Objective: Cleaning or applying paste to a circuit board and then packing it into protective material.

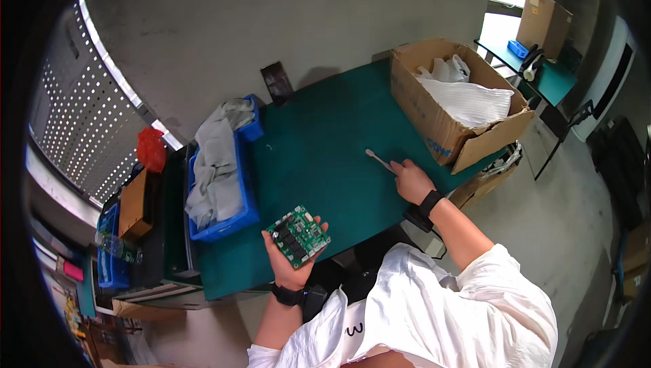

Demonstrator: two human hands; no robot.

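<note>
My left hand (291, 267) is closed around the edges of a green circuit board (299, 236), its component side facing up. Black parts and pale connectors show on the board, which is held over the near edge of the green table (325, 144). To the right, my right hand (412, 182) grips the handle of a toothbrush (380, 160), its pale head pointing to the far left above the tabletop. Board and brush are well apart. The right hand is just left of a large cardboard box.
The open cardboard box (434, 113) with white foam wrap (471, 102) occupies the table's right end. Blue bins (249, 195) with grey cloth (215, 178) line the left side. A dark phone-like slab (277, 84) leans against the back wall. A red bag (151, 149) sits farther left.
</note>
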